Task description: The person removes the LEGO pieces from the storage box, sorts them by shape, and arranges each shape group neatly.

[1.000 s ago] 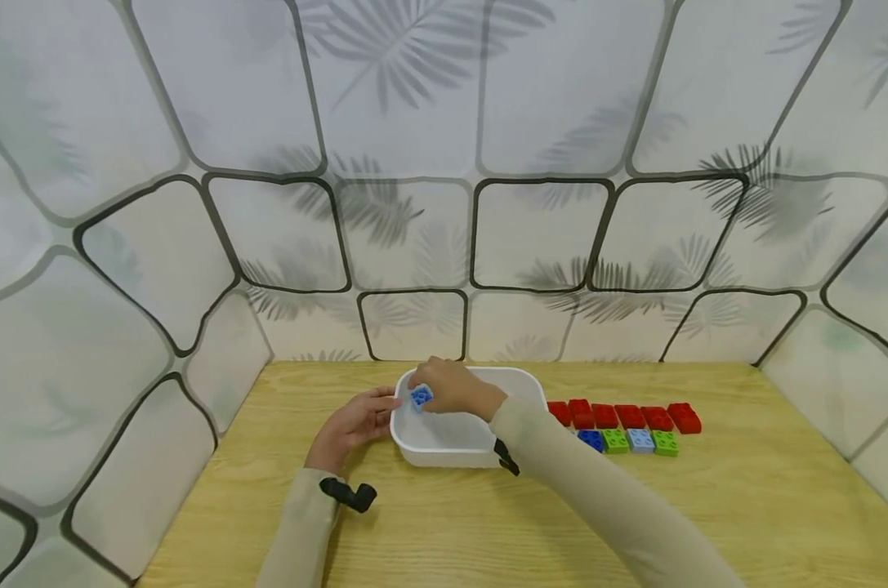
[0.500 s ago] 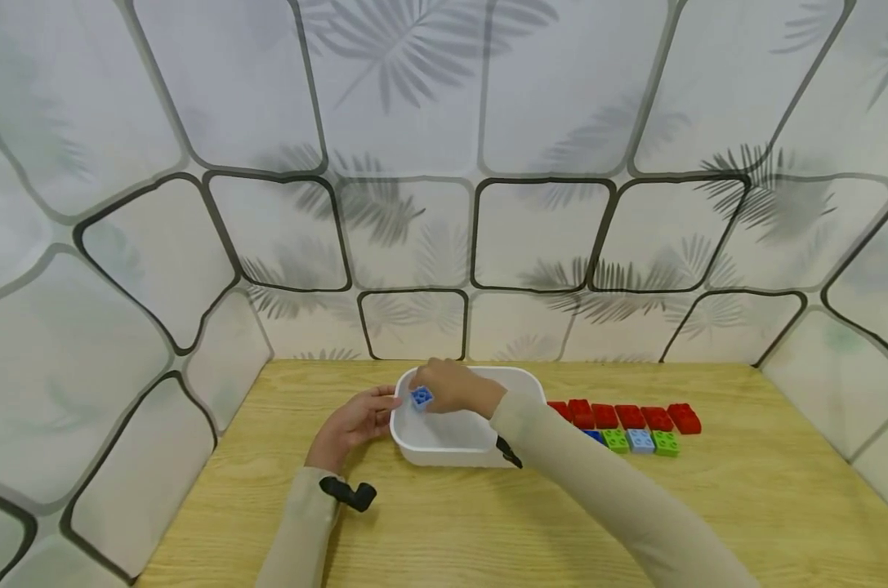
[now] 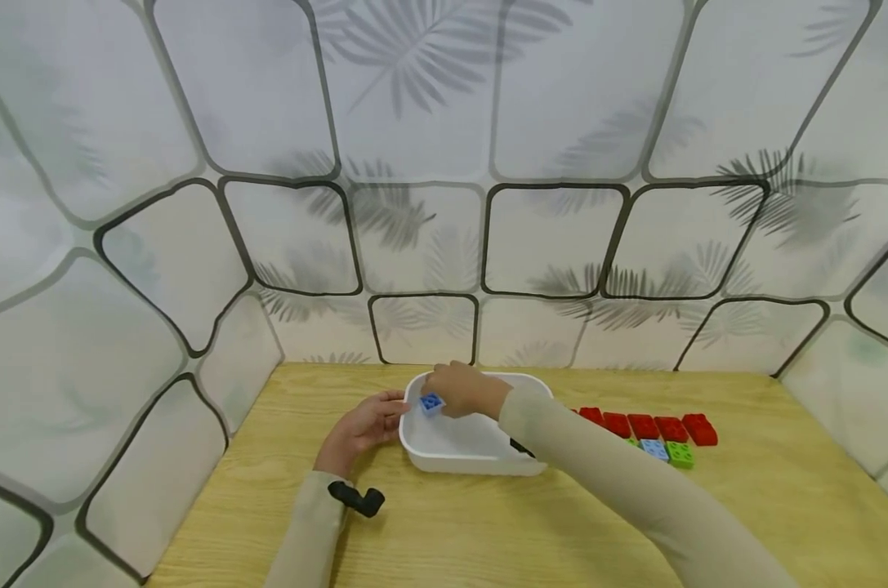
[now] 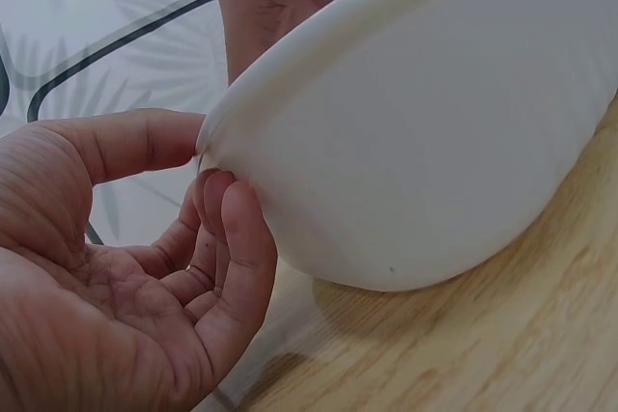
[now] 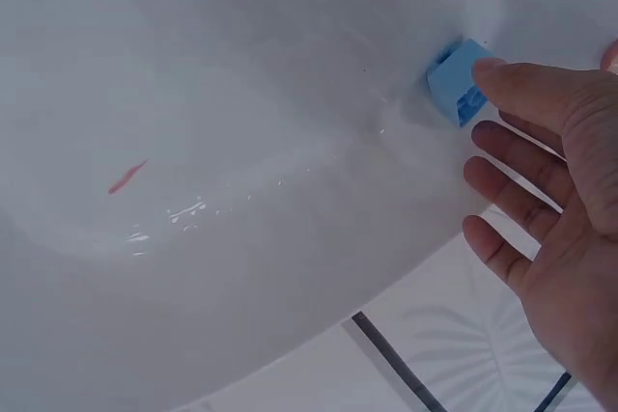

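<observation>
In the head view, a white plastic tub (image 3: 458, 445) stands on the table. My left hand (image 3: 366, 425) is at its left end. In the left wrist view, the upper digit meets the tub's rim while the other fingers curl against the outer wall. My right hand (image 3: 464, 390) reaches down inside the tub near its left end. It pinches a light blue toy brick (image 3: 432, 403), studs showing. In the right wrist view, the thumb lies on the brick (image 5: 456, 79), three fingers are spread apart, and the index finger is mostly hidden.
Right of the tub runs a row of red bricks (image 3: 642, 426). In front of it sit a light blue brick (image 3: 653, 450) and a green brick (image 3: 680, 455); the right sleeve (image 3: 605, 469) covers others. A patterned cloth wall (image 3: 429, 245) rises behind the wooden table (image 3: 444, 531).
The head view has shifted slightly, so everything appears a little further right. The right sleeve hides more of the bricks. Both hands stay at the tub, and the light blue brick remains at the right fingertips.
</observation>
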Demonstrator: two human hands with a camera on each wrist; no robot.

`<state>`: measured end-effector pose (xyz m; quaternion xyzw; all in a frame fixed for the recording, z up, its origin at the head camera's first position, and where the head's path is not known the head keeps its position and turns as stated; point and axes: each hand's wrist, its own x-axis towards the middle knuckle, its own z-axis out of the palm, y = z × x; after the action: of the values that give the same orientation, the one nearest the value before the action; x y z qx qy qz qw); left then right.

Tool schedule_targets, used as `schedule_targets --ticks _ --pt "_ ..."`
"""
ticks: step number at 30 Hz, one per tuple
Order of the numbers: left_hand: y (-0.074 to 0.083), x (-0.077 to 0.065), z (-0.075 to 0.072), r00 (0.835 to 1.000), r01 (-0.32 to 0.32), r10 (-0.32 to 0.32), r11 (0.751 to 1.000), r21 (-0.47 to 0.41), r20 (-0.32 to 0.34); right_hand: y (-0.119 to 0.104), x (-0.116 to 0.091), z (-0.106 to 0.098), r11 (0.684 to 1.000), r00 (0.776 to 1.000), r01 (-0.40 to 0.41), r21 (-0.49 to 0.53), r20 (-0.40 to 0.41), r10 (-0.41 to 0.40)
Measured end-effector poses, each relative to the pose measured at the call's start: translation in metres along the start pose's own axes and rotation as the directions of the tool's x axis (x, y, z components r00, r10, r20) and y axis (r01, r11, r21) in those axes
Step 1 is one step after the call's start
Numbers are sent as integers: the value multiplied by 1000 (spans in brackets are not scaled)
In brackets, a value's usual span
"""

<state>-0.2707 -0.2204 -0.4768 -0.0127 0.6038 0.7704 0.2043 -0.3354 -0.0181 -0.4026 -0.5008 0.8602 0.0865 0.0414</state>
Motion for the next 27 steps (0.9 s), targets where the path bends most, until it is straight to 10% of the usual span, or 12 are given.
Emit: schedule_targets --ticks 27 --pt "0 -1 0 999 -8 8 1000 -7 45 -4 4 16 989 992 118 -83 -27 -121"
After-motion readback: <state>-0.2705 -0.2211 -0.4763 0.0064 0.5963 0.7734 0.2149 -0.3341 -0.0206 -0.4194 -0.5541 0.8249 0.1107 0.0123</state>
